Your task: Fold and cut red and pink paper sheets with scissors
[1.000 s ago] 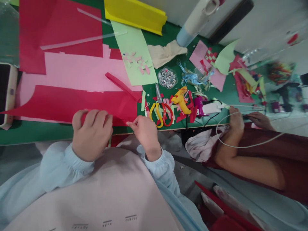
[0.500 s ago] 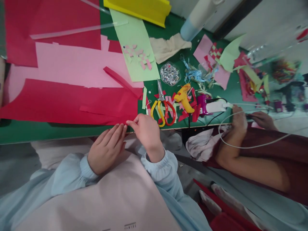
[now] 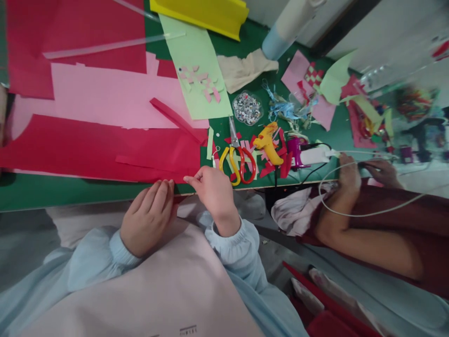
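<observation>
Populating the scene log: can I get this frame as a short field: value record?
left hand: at near edge of long red paper
right hand: fingers on that paper's near right corner
scissors: beside right hand, blades together
glue gun: yellow, among paper scraps
green sheet: pink pieces on it
co-worker's hand: farther right

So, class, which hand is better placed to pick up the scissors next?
Probably the right hand: it sits close beside the scissors, while the left hand is farther off, by the red paper.
</observation>
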The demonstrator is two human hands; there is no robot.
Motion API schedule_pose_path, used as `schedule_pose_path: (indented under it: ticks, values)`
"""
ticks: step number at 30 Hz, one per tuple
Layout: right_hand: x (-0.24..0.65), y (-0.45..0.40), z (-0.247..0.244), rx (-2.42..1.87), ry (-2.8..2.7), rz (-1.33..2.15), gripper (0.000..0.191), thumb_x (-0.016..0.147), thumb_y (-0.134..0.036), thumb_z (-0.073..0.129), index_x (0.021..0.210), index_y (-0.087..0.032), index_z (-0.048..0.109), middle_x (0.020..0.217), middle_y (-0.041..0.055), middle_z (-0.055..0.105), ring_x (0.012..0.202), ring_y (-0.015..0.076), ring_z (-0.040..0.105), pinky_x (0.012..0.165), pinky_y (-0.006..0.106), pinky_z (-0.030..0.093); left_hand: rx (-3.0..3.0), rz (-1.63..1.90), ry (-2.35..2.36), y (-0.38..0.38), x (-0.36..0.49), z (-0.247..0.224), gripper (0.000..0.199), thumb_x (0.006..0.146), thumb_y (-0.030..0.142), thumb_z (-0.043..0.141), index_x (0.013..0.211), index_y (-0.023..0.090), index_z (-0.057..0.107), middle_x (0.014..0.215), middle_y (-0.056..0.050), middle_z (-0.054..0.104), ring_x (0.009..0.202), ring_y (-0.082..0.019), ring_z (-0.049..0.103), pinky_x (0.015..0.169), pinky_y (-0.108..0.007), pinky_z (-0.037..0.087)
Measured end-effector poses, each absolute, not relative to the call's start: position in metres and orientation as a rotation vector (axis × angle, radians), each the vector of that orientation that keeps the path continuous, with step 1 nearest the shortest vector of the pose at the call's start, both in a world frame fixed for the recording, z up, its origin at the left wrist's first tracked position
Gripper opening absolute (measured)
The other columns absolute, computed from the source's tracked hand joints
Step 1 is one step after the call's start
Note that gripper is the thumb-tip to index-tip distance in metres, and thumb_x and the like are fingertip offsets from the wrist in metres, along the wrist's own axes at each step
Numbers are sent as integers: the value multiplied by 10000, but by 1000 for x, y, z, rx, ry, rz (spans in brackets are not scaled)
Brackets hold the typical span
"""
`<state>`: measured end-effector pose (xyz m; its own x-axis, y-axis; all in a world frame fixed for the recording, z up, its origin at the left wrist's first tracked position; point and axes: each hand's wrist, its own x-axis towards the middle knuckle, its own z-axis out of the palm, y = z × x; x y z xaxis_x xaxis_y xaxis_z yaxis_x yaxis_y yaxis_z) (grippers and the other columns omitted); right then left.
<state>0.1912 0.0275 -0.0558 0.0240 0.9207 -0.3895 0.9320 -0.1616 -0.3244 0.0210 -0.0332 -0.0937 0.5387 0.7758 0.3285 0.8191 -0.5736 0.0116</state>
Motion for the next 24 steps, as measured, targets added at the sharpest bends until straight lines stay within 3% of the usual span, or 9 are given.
schedule_pose_path:
  ticks: [8, 14, 19, 24]
  values:
    - [210, 22, -51, 2308, 2017, -1007, 249, 949, -388, 587, 830, -208, 713, 823, 9, 744, 739, 149, 652, 658, 260, 396, -2607, -355, -1242, -32, 22, -93, 699, 942, 296, 546, 1540, 52, 281, 1139, -205, 711, 1008, -313, 691, 837, -407, 483]
    - [217, 15, -53, 2393, 1986, -1093, 201, 928, -360, 612, 849, -212, 723, 828, -3, 750, 725, 137, 654, 657, 247, 408, -2645, -347, -1296, -32, 23, -91, 657, 950, 297, 538, 1540, 129, 304, 1145, -179, 708, 1025, -300, 687, 840, -399, 473]
    - [212, 17, -59, 2406, 1988, -1007, 218, 914, -385, 631, 812, -207, 705, 809, -4, 740, 730, 144, 650, 637, 255, 388, -2624, -298, -1228, -30, 25, -89, 589, 937, 339, 556, 1436, 44, 455, 1129, -219, 700, 994, -320, 683, 836, -415, 461]
    - [208, 17, -59, 2348, 2009, -888, 231, 936, -366, 599, 820, -193, 699, 819, 17, 729, 730, 151, 638, 634, 267, 367, -2555, -305, -1217, -31, 27, -89, 536, 937, 354, 564, 1364, 31, 530, 1100, -207, 710, 975, -308, 685, 795, -388, 449]
